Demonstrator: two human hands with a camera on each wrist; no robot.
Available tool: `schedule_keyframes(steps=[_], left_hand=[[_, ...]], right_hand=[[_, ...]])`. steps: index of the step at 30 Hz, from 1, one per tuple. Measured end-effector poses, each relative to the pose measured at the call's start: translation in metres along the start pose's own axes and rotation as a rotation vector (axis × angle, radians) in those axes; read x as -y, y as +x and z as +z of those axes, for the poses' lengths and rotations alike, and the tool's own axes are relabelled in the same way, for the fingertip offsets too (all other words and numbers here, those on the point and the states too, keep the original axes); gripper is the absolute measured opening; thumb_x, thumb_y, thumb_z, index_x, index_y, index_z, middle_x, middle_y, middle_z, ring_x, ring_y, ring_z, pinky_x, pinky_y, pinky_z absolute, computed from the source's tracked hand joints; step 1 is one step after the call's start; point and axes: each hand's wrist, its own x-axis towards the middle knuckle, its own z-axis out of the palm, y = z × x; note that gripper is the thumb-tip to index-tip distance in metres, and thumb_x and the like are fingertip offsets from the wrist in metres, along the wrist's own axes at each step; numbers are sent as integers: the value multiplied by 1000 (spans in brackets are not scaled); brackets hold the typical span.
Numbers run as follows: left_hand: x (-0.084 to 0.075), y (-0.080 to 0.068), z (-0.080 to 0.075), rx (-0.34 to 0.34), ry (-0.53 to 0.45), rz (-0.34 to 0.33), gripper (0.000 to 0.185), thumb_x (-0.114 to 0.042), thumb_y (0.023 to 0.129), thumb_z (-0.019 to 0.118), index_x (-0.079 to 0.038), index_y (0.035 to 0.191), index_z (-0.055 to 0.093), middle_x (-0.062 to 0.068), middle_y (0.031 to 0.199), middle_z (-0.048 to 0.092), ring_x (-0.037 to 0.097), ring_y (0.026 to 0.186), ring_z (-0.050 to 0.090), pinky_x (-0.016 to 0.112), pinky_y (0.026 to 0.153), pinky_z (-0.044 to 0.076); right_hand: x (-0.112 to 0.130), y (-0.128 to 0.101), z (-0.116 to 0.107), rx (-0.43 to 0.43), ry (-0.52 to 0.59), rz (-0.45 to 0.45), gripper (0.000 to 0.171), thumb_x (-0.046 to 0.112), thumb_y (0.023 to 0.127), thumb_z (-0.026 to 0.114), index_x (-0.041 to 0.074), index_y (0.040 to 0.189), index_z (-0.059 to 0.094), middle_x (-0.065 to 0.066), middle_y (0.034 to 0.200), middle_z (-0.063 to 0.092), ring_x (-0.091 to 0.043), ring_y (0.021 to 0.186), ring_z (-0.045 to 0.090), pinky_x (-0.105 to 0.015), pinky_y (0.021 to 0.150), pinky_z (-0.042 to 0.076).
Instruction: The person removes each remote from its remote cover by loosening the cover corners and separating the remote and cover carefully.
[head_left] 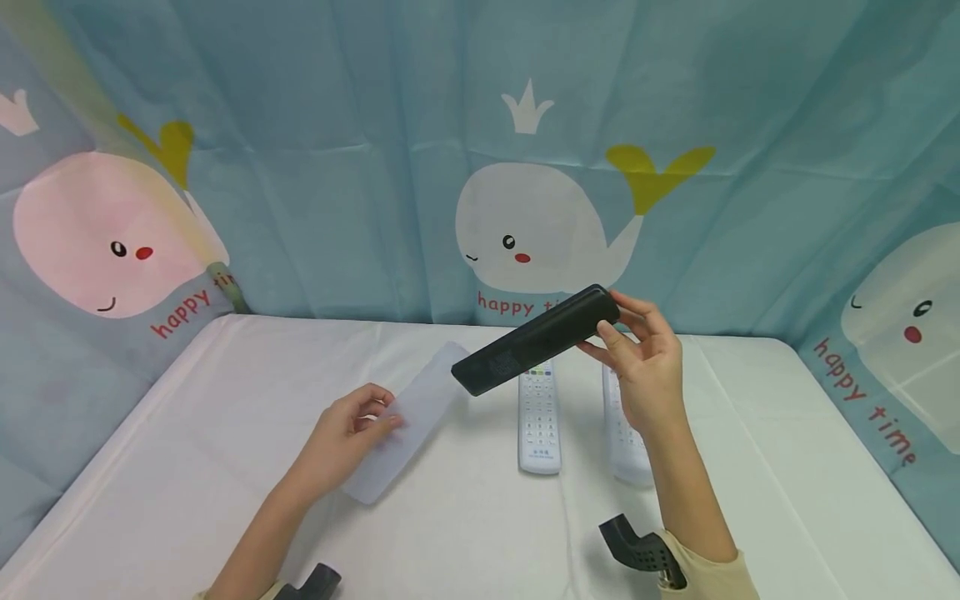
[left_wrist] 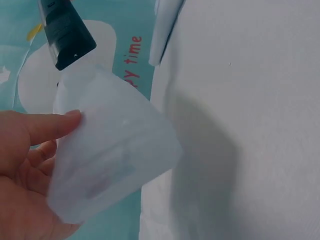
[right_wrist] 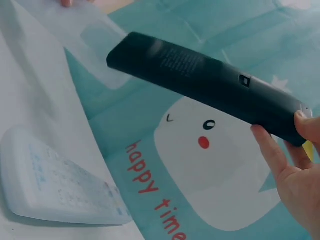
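My right hand (head_left: 645, 367) grips one end of a black remote control (head_left: 536, 342), held tilted above the table. In the right wrist view its back shows, with small printed text and a latch. Pinched between thumb and fingers of my left hand (head_left: 356, 433) is a translucent, flat plastic sleeve (head_left: 408, 442). The remote's lower end is close to the sleeve's upper end; in the left wrist view the sleeve (left_wrist: 115, 150) stands just below the remote (left_wrist: 67, 37). Whether the two touch, I cannot tell.
Two white remotes lie on the white-covered table (head_left: 465, 533): one in the middle (head_left: 539, 425), the other (head_left: 626, 442) partly behind my right hand and forearm. A blue curtain (head_left: 360, 208) printed with whales hangs along the table's back edge.
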Motion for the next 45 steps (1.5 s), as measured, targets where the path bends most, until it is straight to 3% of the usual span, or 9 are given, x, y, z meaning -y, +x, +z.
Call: schedule_keyframes(steps=[10,13,21,25,32,39,45], left_hand=[[4,-4,-12,-14,30,-37,26,-14,99,74,-1,119,63,9,105,72,17,88,69,22,76,54],[6,-6,-16,-14,35,-51,27,-16,99,75,-2,120,64,9,106,73,18,89,69,23,77,54],[14,-8,-26,-29,41,-32,26,-13,99,75,0,118,64,9,103,71,13,81,67,23,72,54],[14,-8,-31,-24,56,-33,27,-13,99,74,0,120,63,10,104,71,13,83,67,22,72,54],[20,-8,-44,-2,89,-69,29,-16,101,72,1,123,62,9,108,70,16,92,66,22,75,54],[34,-9,-59,15,20,-129,31,-15,103,69,3,127,59,6,106,73,6,86,66,21,74,52],[42,-10,-77,4,2,-169,36,-20,104,69,3,129,58,-5,102,72,2,87,63,21,74,51]], right_hand=[[0,-1,5,32,-83,10,39,-14,99,62,1,135,60,-4,115,67,-17,98,74,-36,85,64],[-3,-1,8,52,-132,8,36,-16,97,62,-7,132,59,-3,114,66,-16,97,74,-35,84,65],[-10,-4,13,123,-275,-1,40,-15,95,67,-8,134,59,11,112,70,-10,94,74,-31,83,65],[-13,-4,16,139,-298,-14,39,-14,95,68,-8,133,60,4,116,70,-9,95,74,-31,83,65],[-13,-4,18,154,-318,-20,37,-13,96,67,-9,132,60,-21,123,68,-13,93,72,-30,83,65],[-11,-3,21,196,-337,-21,38,-11,97,68,-7,134,60,-22,130,66,-15,97,71,-30,77,65],[-13,-4,24,253,-273,11,40,-15,98,62,-7,137,56,-18,135,61,-13,105,68,-37,78,66]])
